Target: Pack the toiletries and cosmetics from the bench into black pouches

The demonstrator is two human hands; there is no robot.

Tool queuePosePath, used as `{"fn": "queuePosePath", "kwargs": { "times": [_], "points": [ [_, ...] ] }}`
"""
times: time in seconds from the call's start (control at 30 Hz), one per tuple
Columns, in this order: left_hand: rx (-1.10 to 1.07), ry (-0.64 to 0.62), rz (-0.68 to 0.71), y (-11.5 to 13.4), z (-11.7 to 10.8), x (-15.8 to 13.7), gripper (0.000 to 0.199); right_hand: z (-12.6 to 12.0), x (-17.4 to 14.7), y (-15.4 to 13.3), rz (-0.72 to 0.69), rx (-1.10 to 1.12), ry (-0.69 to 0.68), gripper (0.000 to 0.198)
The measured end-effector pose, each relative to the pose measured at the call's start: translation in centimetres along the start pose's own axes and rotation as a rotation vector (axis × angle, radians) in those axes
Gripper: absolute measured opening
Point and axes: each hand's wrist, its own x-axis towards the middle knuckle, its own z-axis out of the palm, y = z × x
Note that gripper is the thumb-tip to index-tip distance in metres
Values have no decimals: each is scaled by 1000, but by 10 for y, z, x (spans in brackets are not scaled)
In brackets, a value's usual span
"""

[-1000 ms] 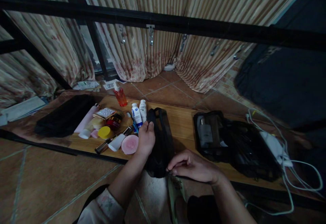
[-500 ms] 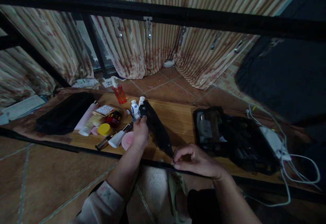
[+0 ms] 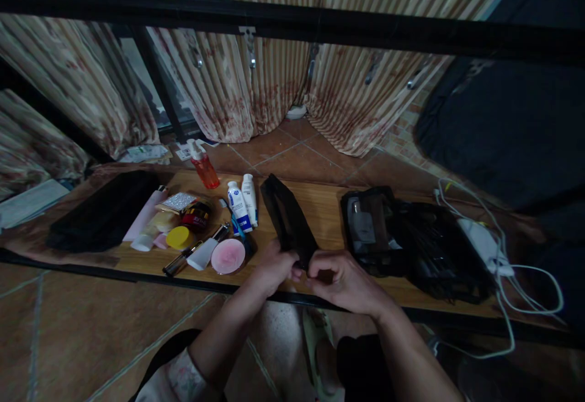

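Note:
A slim black pouch point(image 3: 290, 216) stands on the wooden bench point(image 3: 320, 198), its near end between my two hands. My left hand point(image 3: 278, 266) is closed on the pouch's near left corner. With thumb and finger pinched, my right hand point(image 3: 340, 277) grips the near right corner, where a zipper pull may be; it is too small to make out. Left of the pouch lie two white tubes point(image 3: 238, 204), a toothbrush point(image 3: 231, 213) and a pink round container point(image 3: 228, 256).
Farther left are a yellow-lidded jar point(image 3: 180, 238), a dark red jar point(image 3: 197, 215), an orange pump bottle point(image 3: 204, 167) and a black bag point(image 3: 103, 210). An open black case point(image 3: 439, 250) and white cables point(image 3: 537, 274) lie right. A black rail point(image 3: 292, 19) crosses above.
My left hand has moved from the pouch's far end by the tubes down to its near end. The tubes now lie uncovered, and the pouch stands more upright. My right hand stays at the near corner.

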Motion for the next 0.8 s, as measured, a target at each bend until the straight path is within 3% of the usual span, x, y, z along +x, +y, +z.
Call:
{"fn": "queuePosePath", "kwargs": {
  "times": [0.1, 0.27, 0.57, 0.7, 0.8],
  "points": [
    [-92, 4, -31, 5, -1, 0, 3, 1, 1, -2, -39, -41, 13, 12],
    [-256, 9, -98, 13, -8, 2, 9, 2, 2, -1, -102, -98, 36, 12],
    [-338, 40, -147, 26, -20, 4, 16, -5, 4, 9, -75, -149, 75, 9],
    [-149, 88, 16, 19, -20, 7, 11, -10, 3, 11, -44, -30, 98, 11],
    [175, 129, 179, 14, -17, 9, 8, -14, 5, 12, -5, 83, 313, 19]
  ]
}}
